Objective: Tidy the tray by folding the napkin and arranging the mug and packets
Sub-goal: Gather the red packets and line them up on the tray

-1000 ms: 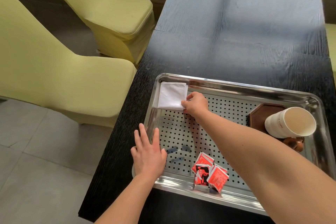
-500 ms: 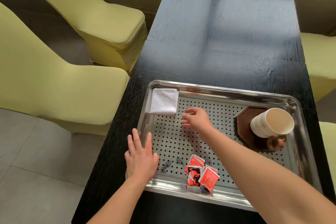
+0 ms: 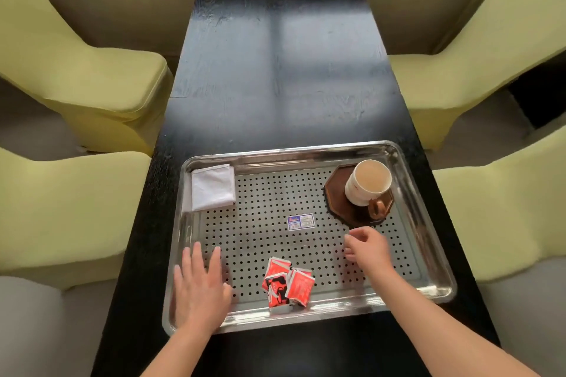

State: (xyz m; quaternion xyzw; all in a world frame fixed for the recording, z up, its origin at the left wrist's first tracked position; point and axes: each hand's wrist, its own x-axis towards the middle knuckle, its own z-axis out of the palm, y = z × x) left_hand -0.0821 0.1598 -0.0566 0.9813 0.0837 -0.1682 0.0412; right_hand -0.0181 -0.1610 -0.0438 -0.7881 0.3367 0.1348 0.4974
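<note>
A steel perforated tray lies on the black table. The folded white napkin rests in its far-left corner. A white mug with a brown handle stands on a dark wooden coaster at the far right. Several red packets are piled at the front middle. My left hand lies flat on the tray's front-left corner, fingers spread. My right hand hovers over the tray's right part, below the coaster, fingers loosely curled and holding nothing.
A small blue-and-white sticker sits on the tray's middle. The black table stretches away beyond the tray. Yellow-green covered chairs flank the table on the left, and more chairs on the right.
My right hand let go of the napkin and drew back to the right, toward the coaster. The view swung to centre on the table. My left hand stayed on the tray's corner.
</note>
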